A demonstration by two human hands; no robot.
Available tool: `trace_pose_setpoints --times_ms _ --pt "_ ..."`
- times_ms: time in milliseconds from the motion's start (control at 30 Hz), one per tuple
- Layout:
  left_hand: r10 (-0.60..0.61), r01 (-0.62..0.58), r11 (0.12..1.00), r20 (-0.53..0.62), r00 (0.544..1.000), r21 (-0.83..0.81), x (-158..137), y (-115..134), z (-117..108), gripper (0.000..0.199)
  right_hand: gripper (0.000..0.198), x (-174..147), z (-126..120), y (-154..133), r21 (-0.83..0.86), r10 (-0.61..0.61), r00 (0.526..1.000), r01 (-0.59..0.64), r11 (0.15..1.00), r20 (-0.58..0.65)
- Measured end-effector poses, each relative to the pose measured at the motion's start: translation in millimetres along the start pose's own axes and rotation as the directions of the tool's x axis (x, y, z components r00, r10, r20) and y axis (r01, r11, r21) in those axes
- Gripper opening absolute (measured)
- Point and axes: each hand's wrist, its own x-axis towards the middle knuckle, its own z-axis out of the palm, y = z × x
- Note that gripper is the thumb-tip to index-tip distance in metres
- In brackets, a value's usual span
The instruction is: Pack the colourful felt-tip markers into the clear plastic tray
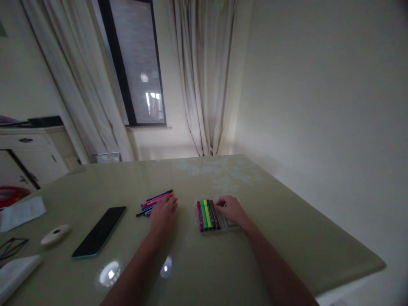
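Observation:
A clear plastic case [225, 227] lies on the table with several felt-tip markers [205, 214] side by side in its left part: pink, green, yellow, dark green and dark red. My right hand [231, 209] is over the case, its fingers closed together at the dark red marker [216, 216] at the end of the row. Part of the case is hidden beneath this hand. To the left, a loose pile of markers [149, 205] in purple, orange, pink and blue lies on the table. My left hand [163, 212] rests over the pile's right side, fingers stretched out and partly covering it.
On the left of the glossy table [197, 267] lie a dark phone [99, 231], a white oval object [55, 235], glasses [12, 247], a paper sheet [24, 213] and a white block-like object [17, 274]. A wall [318, 106] runs along the table's right side.

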Motion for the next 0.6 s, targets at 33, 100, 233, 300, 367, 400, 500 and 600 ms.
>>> trace_pose_setpoints --times_ms 33,100,233,300,367,400,500,600 --pt "-0.047 0.047 0.996 -0.008 0.999 0.08 2.5 -10.6 -2.7 0.03 0.011 0.6 0.7 0.2 0.004 -0.004 1.0 0.005 1.0 -0.018" --pt "-0.076 0.072 0.987 0.022 0.997 0.143 4.6 -25.6 -6.1 0.024 0.012 1.4 2.3 0.1 0.021 -0.007 0.999 0.008 1.0 -0.043" --pt "-0.022 0.015 0.998 0.12 0.993 0.056 3.9 -28.0 -3.9 0.017 0.012 2.1 4.7 -1.5 0.05 -0.025 0.996 0.03 0.998 -0.083" --pt "-0.002 0.009 0.999 0.13 0.991 -0.048 4.5 -21.4 -0.5 0.017 0.011 2.3 6.1 -2.9 0.067 -0.036 0.994 0.043 0.997 -0.104" --pt "-0.011 0.035 0.972 0.105 0.994 -0.23 6.4 -13.0 1.5 0.02 0.012 1.9 8.7 -5.8 0.113 -0.055 0.991 0.069 0.991 -0.121" --pt "-0.026 0.056 0.934 0.088 0.996 -0.354 7.3 -8.1 1.6 0.024 0.012 1.3 10.8 -8.1 0.155 -0.07 0.99 0.089 0.984 -0.121" --pt "-0.067 0.103 0.701 0.078 0.995 -0.706 7.2 10.2 -1.4 0.038 0.02 -3.0 20.1 -19.3 0.368 -0.134 0.989 0.146 0.918 -0.059" --pt "-0.042 0.133 0.484 0.129 0.991 -0.865 1.7 31.6 -5.3 0.041 0.028 -10.0 30.9 -34.1 0.574 -0.216 0.975 0.153 0.805 0.043"
